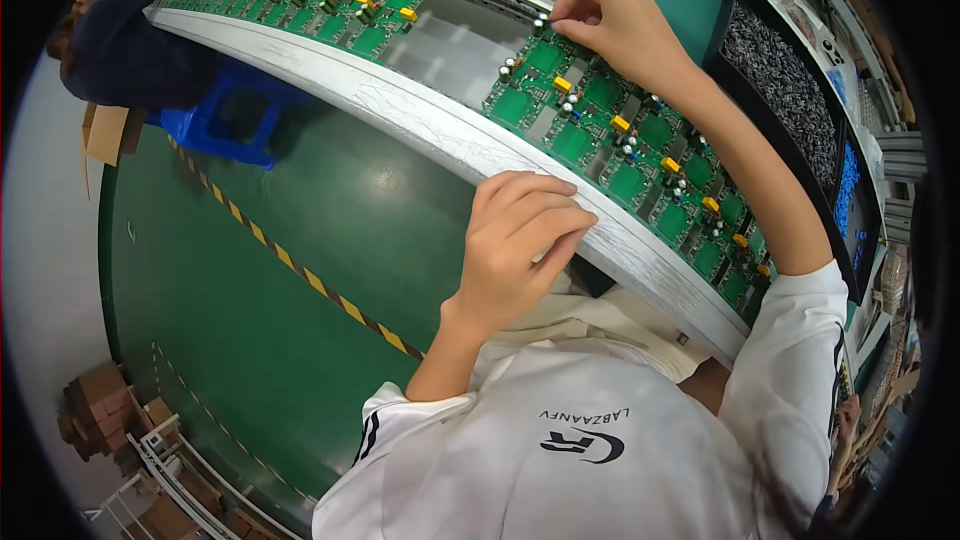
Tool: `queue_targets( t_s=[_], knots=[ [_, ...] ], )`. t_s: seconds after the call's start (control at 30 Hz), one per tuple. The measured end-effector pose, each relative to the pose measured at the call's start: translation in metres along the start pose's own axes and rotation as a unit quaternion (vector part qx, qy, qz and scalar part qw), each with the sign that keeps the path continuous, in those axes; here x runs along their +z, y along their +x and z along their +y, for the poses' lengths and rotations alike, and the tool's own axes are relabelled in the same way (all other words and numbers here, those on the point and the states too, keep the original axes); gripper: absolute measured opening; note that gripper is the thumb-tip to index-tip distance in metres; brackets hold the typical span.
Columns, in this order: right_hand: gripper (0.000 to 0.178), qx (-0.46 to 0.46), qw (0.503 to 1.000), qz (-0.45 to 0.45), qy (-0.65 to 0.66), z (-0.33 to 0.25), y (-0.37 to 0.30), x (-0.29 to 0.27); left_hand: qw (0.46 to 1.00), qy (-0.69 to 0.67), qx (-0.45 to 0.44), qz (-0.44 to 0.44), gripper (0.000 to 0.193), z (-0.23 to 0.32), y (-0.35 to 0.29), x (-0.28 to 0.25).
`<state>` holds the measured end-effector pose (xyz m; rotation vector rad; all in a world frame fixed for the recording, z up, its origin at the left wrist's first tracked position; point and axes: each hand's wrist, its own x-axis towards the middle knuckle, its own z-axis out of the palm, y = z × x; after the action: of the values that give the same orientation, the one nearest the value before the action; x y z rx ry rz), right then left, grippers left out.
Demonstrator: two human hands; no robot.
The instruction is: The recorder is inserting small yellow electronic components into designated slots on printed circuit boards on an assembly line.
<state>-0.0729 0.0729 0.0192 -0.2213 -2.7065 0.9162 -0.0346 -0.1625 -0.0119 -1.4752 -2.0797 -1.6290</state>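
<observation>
My right hand (625, 35) reaches over the far edge of a green circuit board panel (545, 58). Its thumb and forefinger are pinched together at the panel's far left corner, close to a small round capacitor (541, 22). Whatever sits between those fingertips is too small to make out. Yellow block-shaped parts and small capacitors stand on the panel. My left hand (520, 245) hovers by the near white rail (440, 140) of the line, thumb and fingertips drawn together; anything in them is hidden.
More populated green boards (330, 5) lie further left on the line, beyond a grey gap (455, 45). Right of my right arm, a black tray holds dark small parts (780, 90) and blue parts (848, 185). A person in dark clothing (135, 40) sits near a blue stool (225, 115).
</observation>
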Motion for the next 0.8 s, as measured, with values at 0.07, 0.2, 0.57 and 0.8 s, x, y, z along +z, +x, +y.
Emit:
queue_targets(
  t_s=[0.07, 0.2, 0.57, 0.8],
  knots=[
    [0.015, 0.003, 1.000, 0.001, -0.011, -0.001, 0.000, 0.001, 1.000, -0.002, 0.002, -0.002, 0.021, -0.001, 0.000, 0.000],
    [0.015, 0.004, 0.999, 0.008, -0.043, -0.007, -0.001, 0.001, 1.000, -0.009, 0.004, -0.004, 0.021, -0.003, 0.000, -0.001],
    [0.015, -0.003, 0.996, 0.053, -0.077, -0.015, -0.009, 0.008, 1.000, -0.019, 0.009, 0.005, 0.022, -0.004, 0.000, 0.000],
    [0.012, 0.023, 0.990, 0.066, -0.124, -0.022, -0.011, 0.011, 0.999, -0.032, -0.011, 0.011, 0.024, -0.005, 0.003, -0.004]
  ],
)
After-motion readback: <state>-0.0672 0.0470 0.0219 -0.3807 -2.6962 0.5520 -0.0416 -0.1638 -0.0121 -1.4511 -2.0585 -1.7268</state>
